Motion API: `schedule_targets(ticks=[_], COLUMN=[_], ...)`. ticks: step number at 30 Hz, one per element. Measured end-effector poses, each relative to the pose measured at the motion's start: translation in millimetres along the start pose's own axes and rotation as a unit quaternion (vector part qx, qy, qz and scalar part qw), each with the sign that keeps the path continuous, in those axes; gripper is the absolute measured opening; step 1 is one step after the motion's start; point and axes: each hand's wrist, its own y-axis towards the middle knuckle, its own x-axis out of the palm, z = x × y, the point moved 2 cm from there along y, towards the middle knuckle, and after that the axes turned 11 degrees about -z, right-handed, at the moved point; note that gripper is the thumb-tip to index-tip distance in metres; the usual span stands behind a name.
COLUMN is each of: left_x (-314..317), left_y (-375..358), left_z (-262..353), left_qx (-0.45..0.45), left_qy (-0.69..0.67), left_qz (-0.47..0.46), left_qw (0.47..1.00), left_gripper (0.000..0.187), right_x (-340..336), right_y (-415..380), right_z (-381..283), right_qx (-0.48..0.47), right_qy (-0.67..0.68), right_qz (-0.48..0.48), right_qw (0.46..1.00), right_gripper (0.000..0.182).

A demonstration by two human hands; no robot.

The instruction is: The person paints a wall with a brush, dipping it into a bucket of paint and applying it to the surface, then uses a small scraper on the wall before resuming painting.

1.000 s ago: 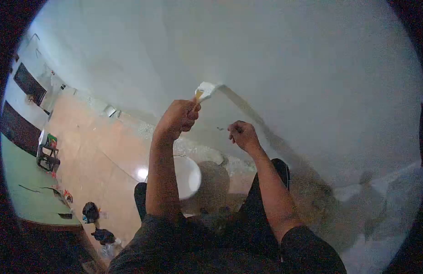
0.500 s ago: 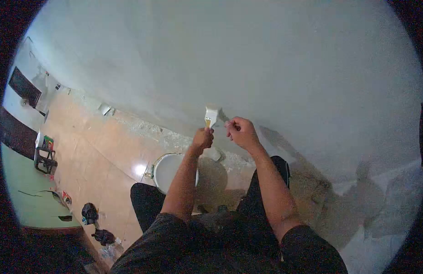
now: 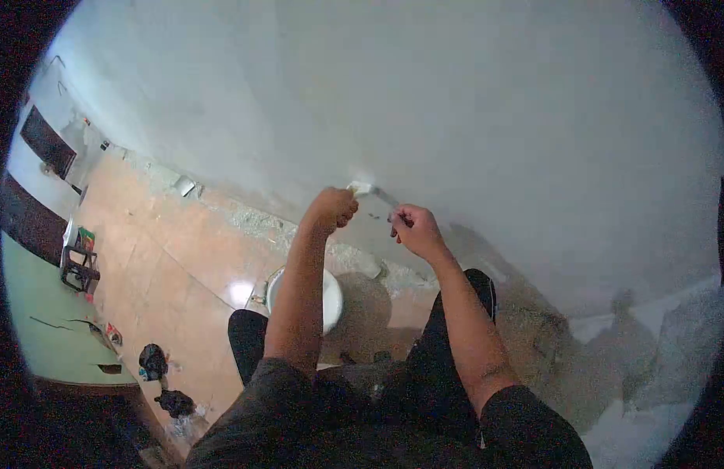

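Note:
My left hand (image 3: 333,211) is wrapped round the handle of a brush (image 3: 362,188), whose white head points right, close to the grey wall (image 3: 487,102). Just right of it, my right hand (image 3: 415,229) is closed, with a thin, blurred tool (image 3: 387,198) reaching from its fingers toward the brush head. Below my left forearm, partly covered by it, stands a round white bucket (image 3: 331,301) on the floor.
Pale rubble (image 3: 260,225) lies along the wall's foot. A dark stool (image 3: 80,267) is at the left. Black bags (image 3: 153,362) rest on the tiled floor (image 3: 174,289) at the lower left. Shadows fall on the wall at the right.
My left hand has moved up and left, and the brush has turned from upright to nearly sideways. My right hand has barely moved. The view has shifted slightly.

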Motion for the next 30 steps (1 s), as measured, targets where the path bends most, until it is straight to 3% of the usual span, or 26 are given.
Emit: schedule_targets(ticks=[2,3,4,7,12,17,18,20,21,23,26,28,30], left_x=[-11,-15,-17,-6,52,114,118,126,127,129,119,111,108], left_y=[-9,-13,-19,-38,-15,53,53,48,45,39,30,16,1], left_z=[10,10,7,-1,-39,-77,-78,-85,-90,-105,-121,-125,-131], left_qx=[-0.023,-0.015,-0.018,0.088,0.178,0.061,0.063,-0.018,-0.014,-0.034,-0.028,0.005,0.012], left_qy=[-0.273,-0.265,-0.263,-0.514,-0.581,-0.566,-0.566,-0.509,-0.453,-0.434,-0.422,-0.455,-0.457], left_qz=[0.018,-0.038,-0.038,0.009,-0.008,-0.01,-0.011,0.039,0.053,0.036,-0.014,-0.078,-0.105], left_qw=[0.962,0.963,0.964,0.853,0.794,0.822,0.822,0.86,0.89,0.9,0.906,0.887,0.883], left_gripper=[0.02,0.022,0.022,0.027,0.033,0.03,0.03,0.029,0.029,0.029,0.026,0.027,0.026], right_x=[-2,-1,1,2,2,-1,-1,-2,-2,1,6,15,25], right_y=[2,3,4,1,2,2,1,0,-2,-3,-1,-6,-9], right_z=[3,3,5,2,1,11,10,8,5,6,13,12,17], right_qx=[0.002,-0.01,-0.021,-0.042,-0.012,-0.035,-0.03,-0.026,-0.011,0.003,0.042,0.129,0.121], right_qy=[0.007,-0.007,-0.019,-0.012,-0.022,-0.027,-0.021,-0.014,-0.007,0.002,-0.068,-0.124,-0.144], right_qz=[-0.006,-0.004,-0.003,-0.003,-0.008,0.014,0.012,0.01,0.003,-0.004,-0.061,-0.193,-0.247], right_qw=[1.0,1.0,1.0,0.999,1.0,0.999,0.999,1.0,1.0,1.0,0.995,0.965,0.951], right_gripper=[0.016,0.016,0.016,0.017,0.019,0.021,0.02,0.02,0.019,0.019,0.02,0.023,0.028])
